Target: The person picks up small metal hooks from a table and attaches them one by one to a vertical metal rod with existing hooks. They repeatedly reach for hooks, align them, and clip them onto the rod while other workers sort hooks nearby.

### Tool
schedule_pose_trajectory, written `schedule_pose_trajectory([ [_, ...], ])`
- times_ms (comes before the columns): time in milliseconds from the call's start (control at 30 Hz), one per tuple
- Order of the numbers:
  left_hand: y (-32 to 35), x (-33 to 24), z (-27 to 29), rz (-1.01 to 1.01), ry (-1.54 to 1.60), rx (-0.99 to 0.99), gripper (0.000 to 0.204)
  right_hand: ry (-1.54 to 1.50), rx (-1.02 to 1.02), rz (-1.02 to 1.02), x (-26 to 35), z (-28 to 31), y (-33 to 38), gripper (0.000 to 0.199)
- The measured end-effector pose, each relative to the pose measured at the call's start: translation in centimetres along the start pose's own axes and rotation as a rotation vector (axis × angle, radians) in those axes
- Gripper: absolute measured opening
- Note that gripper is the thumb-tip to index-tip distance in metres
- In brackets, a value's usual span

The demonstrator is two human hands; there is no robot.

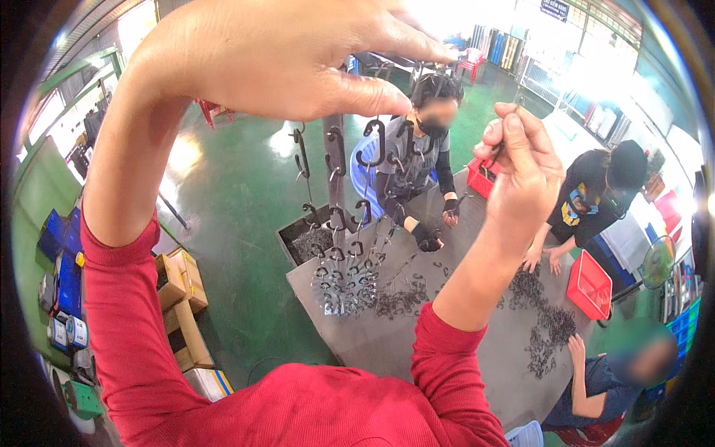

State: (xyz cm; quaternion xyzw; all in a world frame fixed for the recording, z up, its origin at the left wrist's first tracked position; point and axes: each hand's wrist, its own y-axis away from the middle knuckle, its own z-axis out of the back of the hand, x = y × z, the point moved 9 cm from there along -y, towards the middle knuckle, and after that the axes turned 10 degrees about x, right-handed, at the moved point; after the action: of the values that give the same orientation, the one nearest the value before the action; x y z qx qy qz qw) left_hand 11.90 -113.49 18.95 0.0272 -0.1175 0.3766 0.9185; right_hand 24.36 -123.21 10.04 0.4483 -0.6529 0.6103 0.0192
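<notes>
My left hand [298, 63] is raised high, fingers stretched out and thumb apart, beside the top of hanging strings of black metal hooks [370, 143]. Part of this hand runs out of the upper edge. The hooks are linked one below another on thin wire, in several strings in front of me. My right hand [521, 153] is lifted to the right of them, its thumb and fingers pinched on a thin dark metal piece [497, 152]. The fingers cover most of that piece, so its full shape is hidden.
Below is a grey table [357, 328] with piles of black hooks [551, 331] and red baskets [590, 285]. Three people work around it. A bin [307, 237] of dark parts stands at its left edge, cardboard boxes [182, 279] further left.
</notes>
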Motion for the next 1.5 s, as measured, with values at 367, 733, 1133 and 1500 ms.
schedule_pose_trajectory([
  [367,-0.1,1.7,0.9,0.264,-0.096,-0.102,0.053,1.556,-0.111,0.031,0.5,4.7,-0.4,0.022],
  [733,-0.3,2.7,0.9,0.293,0.112,0.070,0.046,-0.043,0.316,-0.121,-1.8,-6.6,-2.2,0.016],
  [1133,0.2,1.4,0.2,0.075,-0.090,-0.070,0.043,-0.261,0.264,-0.044,-1.6,-5.8,-1.9,0.014],
  [1500,-1.0,3.3,-0.7,0.121,-0.087,-0.020,0.044,0.118,-0.037,-0.088,-0.3,4.1,-1.2,0.015],
])
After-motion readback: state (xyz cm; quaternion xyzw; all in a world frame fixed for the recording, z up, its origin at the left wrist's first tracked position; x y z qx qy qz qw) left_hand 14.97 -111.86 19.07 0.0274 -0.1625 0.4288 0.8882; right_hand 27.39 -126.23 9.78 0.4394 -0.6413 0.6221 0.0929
